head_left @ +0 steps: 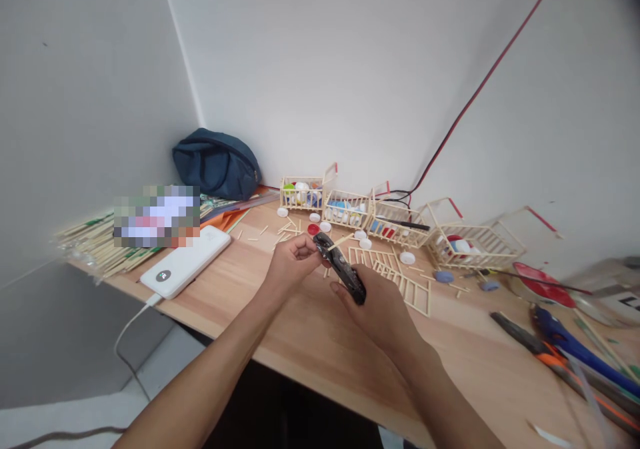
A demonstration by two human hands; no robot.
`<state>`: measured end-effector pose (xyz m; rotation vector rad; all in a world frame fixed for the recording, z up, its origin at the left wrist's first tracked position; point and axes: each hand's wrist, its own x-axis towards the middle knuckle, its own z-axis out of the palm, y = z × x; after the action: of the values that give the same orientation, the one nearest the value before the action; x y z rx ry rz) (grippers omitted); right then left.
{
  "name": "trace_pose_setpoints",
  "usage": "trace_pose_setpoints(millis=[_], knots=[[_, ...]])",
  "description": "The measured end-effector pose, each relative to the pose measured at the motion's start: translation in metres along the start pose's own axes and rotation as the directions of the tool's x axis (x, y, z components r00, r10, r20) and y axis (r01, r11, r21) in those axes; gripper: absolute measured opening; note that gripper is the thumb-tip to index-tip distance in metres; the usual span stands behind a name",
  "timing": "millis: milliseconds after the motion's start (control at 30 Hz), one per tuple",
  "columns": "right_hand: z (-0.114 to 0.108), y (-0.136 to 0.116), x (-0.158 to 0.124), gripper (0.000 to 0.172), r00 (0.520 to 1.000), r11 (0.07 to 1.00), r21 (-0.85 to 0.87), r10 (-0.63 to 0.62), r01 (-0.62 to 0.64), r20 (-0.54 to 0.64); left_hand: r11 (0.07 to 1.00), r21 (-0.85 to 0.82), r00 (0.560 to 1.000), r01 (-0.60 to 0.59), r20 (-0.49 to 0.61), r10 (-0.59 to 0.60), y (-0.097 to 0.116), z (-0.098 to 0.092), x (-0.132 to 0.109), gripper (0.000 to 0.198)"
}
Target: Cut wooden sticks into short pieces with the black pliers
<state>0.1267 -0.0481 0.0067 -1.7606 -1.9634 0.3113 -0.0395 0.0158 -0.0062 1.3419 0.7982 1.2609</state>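
Over the middle of the wooden table [310, 342], my right hand [377, 306] is closed around a black cutter [341, 267], whose jaws point up and to the left. My left hand [293, 262] pinches a thin wooden stick [341, 240] that reaches into the cutter's jaws. Flat stick lattice panels [395, 272] lie on the table just beyond my hands, with loose stick bits and white bottle caps [407, 258] around them.
Several small stick carts [350, 209] holding caps line the back wall. A blue bag [217, 162] sits in the corner, with a white power bank [186, 261] and a stick pile [95, 242] on the left. A blue glue gun [570, 339], scissors and a red-lidded container [543, 282] lie at the right.
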Motion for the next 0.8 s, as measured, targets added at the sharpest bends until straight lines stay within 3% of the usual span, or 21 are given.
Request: trace_pose_setpoints(millis=[300,800], knots=[[0.010,-0.001,-0.002,0.027,0.999,0.999,-0.035,0.016,-0.015,0.030,0.992,0.110,0.999,-0.054,0.005,0.054,-0.001,-0.005,0.000,0.015],[0.021,0.002,-0.001,0.036,0.997,0.989,-0.130,0.071,-0.067,0.030,0.987,0.156,0.999,-0.039,0.023,0.035,-0.004,-0.010,-0.002,0.012]])
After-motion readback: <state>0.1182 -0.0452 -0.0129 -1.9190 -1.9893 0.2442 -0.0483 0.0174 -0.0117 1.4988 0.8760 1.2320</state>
